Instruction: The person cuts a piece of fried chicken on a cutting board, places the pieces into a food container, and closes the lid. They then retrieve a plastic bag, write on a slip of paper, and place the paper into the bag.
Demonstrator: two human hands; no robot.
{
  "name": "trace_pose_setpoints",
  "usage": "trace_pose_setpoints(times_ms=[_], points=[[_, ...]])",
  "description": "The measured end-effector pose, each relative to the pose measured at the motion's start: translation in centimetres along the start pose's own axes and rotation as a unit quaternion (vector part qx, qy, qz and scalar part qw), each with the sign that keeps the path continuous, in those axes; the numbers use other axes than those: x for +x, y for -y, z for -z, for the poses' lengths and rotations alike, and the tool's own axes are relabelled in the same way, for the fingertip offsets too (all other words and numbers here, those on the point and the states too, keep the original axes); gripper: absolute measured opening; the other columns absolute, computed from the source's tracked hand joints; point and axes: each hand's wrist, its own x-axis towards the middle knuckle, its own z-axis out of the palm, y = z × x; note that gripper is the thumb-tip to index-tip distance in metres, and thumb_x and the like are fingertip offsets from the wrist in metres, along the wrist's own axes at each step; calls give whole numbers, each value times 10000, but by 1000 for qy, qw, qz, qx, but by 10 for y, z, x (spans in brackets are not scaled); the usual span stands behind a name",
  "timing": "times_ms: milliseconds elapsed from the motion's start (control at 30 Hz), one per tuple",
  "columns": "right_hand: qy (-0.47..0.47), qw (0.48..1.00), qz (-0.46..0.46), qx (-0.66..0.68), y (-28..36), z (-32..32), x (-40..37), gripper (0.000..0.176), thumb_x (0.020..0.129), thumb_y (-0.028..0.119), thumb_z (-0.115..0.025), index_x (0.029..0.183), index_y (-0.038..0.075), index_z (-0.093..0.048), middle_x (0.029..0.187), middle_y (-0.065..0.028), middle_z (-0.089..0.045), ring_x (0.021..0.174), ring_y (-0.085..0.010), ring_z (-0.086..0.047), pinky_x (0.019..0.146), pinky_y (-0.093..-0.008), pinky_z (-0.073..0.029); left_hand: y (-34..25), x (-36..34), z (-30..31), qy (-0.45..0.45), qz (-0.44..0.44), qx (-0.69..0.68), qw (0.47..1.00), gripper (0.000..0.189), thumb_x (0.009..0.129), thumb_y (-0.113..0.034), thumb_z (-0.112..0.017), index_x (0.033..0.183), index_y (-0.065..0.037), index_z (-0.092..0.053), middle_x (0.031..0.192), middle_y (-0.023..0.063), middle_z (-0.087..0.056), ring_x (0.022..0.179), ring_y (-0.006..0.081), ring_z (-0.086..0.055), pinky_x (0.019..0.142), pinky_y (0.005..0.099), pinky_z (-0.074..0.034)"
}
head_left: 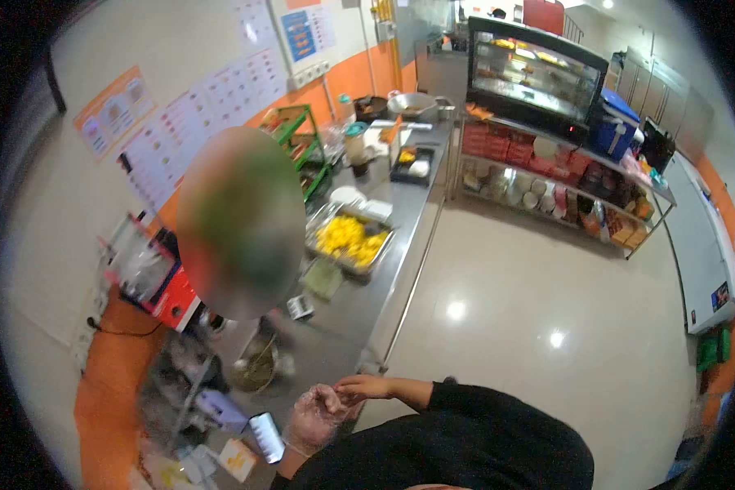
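My left hand, in a clear plastic glove, is raised at the counter's near edge with its fingers curled closed. Bare and coming in from the right, my right hand has its fingers together against the gloved fingers. Anything pinched between the two hands is too small to make out. Below and left of them a phone with a lit screen lies on the counter. A bowl with greenish contents stands to the left. Farther along is a metal tray of yellow food pieces.
A blurred oval covers part of the counter. Beyond it stand a green rack, a black tray and a large pan. Across the floor are a glass display case, shelves and a white chest.
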Motion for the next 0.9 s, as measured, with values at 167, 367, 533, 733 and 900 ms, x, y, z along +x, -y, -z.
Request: trace_pose_setpoints(times_ms=[167, 367, 533, 733, 900], points=[[-210, 964, -23, 161, 62, 189, -212, 324, 1045, 271, -487, 1280, 55, -540, 1205, -62, -592, 1073, -179, -599, 941, -374, -525, 91, 175, -60, -138, 66, 42, 987, 285, 981, -268, -520, 1021, -5, -623, 849, 80, -573, 803, 227, -577, 820, 417, -514], [-385, 908, -3, 163, 133, 380, -324, 289, 1027, 209, -492, 1267, 51, -517, 1198, -109, -602, 1072, -217, -603, 912, -400, -532, 132, 326, -115, -94, 87, 109, 986, 278, 1002, -266, -526, 1080, -26, -642, 917, 53, -605, 863, 198, -616, 860, 397, -539], [-430, 888, 35, 159, 145, 543, -294, 317, 1030, 195, -476, 1312, 52, -444, 1246, -119, -593, 1056, -201, -600, 862, -383, -537, 122, 444, -115, -130, 44, 131, 982, 288, 1007, -272, -539, 1098, -20, -645, 913, 51, -603, 868, 193, -605, 842, 383, -532], [-461, 879, 21, -123, 134, 814, -179, 468, 998, 232, -539, 1409, 51, -410, 1381, -160, -506, 1140, -268, -566, 928, -407, -503, 94, 644, -77, -145, 15, 161, 976, 288, 1008, -268, -547, 1098, -8, -634, 931, 61, -598, 880, 186, -592, 827, 358, -532], [-464, 790, 33, -400, 185, 916, -113, 532, 963, 296, -581, 1392, 3, -467, 1377, -257, -521, 1137, -403, -608, 970, -449, -483, 65, 763, -123, -149, 16, 241, 959, 292, 1043, -260, -494, 1173, -24, -607, 1030, 58, -614, 954, 151, -602, 876, 321, -527]])
